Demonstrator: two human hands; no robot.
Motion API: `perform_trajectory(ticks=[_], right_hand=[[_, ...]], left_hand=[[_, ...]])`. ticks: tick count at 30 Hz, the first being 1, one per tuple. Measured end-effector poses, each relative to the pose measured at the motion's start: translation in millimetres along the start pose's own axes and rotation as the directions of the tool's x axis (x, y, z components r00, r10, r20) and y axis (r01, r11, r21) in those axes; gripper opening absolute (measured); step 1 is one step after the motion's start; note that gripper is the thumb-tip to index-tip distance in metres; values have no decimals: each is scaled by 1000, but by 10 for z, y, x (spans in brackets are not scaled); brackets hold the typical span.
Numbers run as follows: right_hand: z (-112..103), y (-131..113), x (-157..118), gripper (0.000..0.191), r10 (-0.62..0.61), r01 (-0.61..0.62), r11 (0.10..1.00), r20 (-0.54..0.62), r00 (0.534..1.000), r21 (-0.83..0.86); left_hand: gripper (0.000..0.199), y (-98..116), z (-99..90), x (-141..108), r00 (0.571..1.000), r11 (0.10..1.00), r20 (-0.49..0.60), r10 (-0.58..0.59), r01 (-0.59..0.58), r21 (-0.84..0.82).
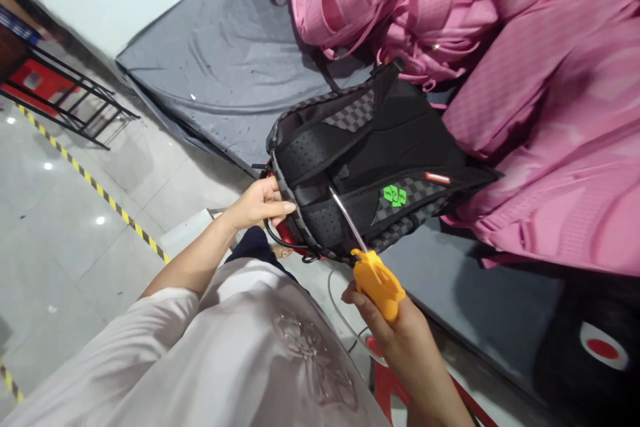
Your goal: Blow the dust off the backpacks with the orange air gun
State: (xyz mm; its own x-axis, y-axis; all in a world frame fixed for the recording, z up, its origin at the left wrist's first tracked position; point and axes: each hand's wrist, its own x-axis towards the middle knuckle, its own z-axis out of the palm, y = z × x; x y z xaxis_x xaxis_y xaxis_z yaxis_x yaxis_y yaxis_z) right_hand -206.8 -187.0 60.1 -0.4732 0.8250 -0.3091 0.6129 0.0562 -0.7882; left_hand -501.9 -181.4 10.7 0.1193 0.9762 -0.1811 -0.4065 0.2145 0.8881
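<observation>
Left hand point(264, 203) on black backpack point(387, 150)

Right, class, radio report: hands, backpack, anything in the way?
Left hand gripping edge of black backpack. Right hand holding orange-handled tool over backpack. Pink bags crowding backpack's far end.

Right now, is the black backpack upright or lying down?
Lying down: the black backpack rests on the gray cloth, its shoulder straps facing up.

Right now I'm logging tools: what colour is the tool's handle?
The handle is yellow-orange, clearest in the head view.
</observation>
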Motion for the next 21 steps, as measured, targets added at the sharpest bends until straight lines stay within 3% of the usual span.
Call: perform_trajectory(ticks=[6,9,13,21], right_hand=[[60,51,93,25,8,-7,1000,65,998,-10],[118,82,133,26,23,-23,1000,85,996,0],[189,138,169,29,48,-48,999,116,992,4],[249,226,196,28,64,-68,997,113,991,32]], left_hand=[[53,-80,-230,-44,1000,999,-14,-28,28,21],[62,-187,-308,-55,992,1000,-125,-19,21,12],[60,-333,-362,-56,965,999,-259,-39,32,-29],[58,-313,-312,0,974,997,-226,-30,14,-71]])
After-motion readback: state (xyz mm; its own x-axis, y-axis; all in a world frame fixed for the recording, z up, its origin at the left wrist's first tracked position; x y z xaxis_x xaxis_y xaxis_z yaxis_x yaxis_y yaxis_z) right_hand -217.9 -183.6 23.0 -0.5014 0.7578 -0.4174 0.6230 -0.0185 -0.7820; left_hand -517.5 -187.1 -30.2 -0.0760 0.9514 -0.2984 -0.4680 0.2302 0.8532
